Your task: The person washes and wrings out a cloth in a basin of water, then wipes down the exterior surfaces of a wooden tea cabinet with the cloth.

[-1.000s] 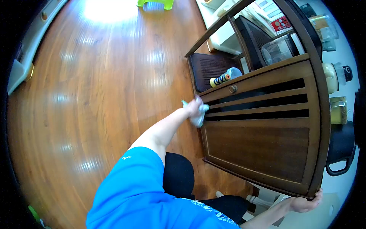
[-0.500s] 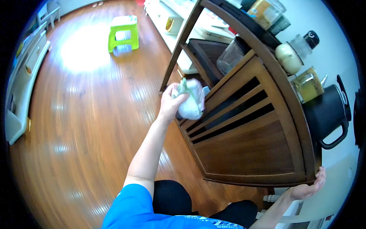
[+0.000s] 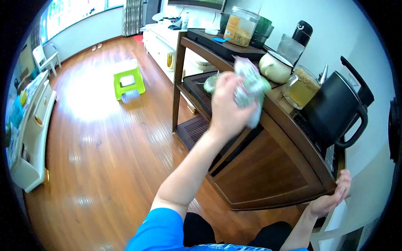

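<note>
My left hand (image 3: 231, 104) grips a crumpled white, green and pink cloth (image 3: 250, 90), blurred by motion. It is in front of the top edge of the dark wooden cabinet (image 3: 268, 161), below a cream enamel pot (image 3: 274, 67). Whether the cloth touches the wood I cannot tell. Low on the right, my right hand (image 3: 331, 196) is by the cabinet's near corner, its fingers stretched upward and nothing visible in them. Close above that hand stands a black kettle (image 3: 333, 111). Beside the kettle is a glass mug (image 3: 300, 88) of yellowish liquid.
On the cabinet top are a clear container of grain (image 3: 242, 27), a dark tray (image 3: 226, 47) and a black-lidded bottle (image 3: 302, 32). A green stool (image 3: 129, 81) stands on the wooden floor (image 3: 104, 159). White drawers (image 3: 35, 134) line the left side.
My left hand has moved up and right with the cloth, from the cabinet's side to near its top edge. The view has tilted up. My right hand stays by the corner.
</note>
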`<move>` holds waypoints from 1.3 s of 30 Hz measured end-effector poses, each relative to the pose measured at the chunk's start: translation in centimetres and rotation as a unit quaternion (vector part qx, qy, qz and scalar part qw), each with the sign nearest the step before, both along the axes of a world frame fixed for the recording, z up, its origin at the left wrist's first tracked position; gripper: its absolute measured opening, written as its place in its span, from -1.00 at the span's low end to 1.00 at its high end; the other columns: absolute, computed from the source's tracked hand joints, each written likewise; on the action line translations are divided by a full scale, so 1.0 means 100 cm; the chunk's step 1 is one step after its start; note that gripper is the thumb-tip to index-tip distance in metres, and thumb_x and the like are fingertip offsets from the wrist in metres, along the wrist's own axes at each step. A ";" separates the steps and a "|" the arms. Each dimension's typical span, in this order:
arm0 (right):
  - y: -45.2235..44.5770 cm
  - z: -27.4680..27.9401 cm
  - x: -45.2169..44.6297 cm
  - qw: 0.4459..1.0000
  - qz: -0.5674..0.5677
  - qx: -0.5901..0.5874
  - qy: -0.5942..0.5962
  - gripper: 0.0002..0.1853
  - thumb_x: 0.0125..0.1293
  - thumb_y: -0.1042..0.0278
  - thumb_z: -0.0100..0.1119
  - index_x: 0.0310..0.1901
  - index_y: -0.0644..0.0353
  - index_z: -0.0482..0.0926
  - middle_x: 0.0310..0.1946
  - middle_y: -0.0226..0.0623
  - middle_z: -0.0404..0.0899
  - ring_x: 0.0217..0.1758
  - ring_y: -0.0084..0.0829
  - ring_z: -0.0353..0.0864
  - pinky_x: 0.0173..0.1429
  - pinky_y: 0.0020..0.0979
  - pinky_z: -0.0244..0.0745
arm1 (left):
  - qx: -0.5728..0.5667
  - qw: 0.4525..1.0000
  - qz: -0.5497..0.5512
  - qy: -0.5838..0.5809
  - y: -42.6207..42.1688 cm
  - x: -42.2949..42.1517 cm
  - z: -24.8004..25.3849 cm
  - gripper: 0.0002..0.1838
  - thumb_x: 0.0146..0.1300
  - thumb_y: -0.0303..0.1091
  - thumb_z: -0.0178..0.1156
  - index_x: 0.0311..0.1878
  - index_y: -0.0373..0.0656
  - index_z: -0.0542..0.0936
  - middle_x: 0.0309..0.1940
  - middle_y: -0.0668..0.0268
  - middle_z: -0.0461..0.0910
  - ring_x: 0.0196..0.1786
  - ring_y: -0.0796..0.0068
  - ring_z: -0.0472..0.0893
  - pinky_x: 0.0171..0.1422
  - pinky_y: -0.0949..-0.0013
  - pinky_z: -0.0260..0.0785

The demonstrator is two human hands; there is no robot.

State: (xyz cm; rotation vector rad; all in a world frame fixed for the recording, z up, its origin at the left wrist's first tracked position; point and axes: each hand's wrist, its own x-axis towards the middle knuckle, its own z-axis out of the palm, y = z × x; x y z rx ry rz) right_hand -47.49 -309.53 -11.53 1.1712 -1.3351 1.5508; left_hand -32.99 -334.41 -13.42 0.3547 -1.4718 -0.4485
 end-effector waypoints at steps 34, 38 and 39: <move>0.028 0.001 -0.034 0.992 0.099 0.069 0.048 -0.86 0.09 0.28 -0.14 -0.55 0.06 0.22 -0.44 -0.30 0.29 -0.19 -0.30 0.30 0.27 -0.09 0.00 | -0.237 0.912 -0.055 -0.329 0.059 -0.006 0.074 -0.57 -0.39 -0.42 0.29 -0.30 -0.21 0.47 -0.30 0.20 0.50 -0.20 0.18 0.46 -0.08 0.25 0.35; 0.029 0.002 -0.036 0.991 0.109 0.065 0.043 -0.84 0.14 0.25 -0.14 -0.54 0.07 0.29 -0.46 -0.33 0.32 -0.17 -0.28 0.33 0.25 -0.11 0.02 | -0.263 0.897 -0.126 -0.333 0.109 -0.027 0.074 -0.48 -0.47 -0.41 0.36 -0.26 -0.18 0.46 -0.23 0.21 0.48 -0.19 0.17 0.46 -0.08 0.24 0.36; 0.030 0.001 -0.036 0.990 0.120 0.058 0.035 -0.75 0.23 0.16 -0.19 -0.50 0.09 0.34 -0.45 -0.33 0.35 -0.16 -0.27 0.35 0.25 -0.11 0.02 | -0.256 0.889 -0.145 -0.351 0.122 -0.031 0.076 -0.45 -0.47 -0.39 0.38 -0.24 -0.16 0.45 -0.20 0.21 0.47 -0.16 0.18 0.46 -0.08 0.24 0.36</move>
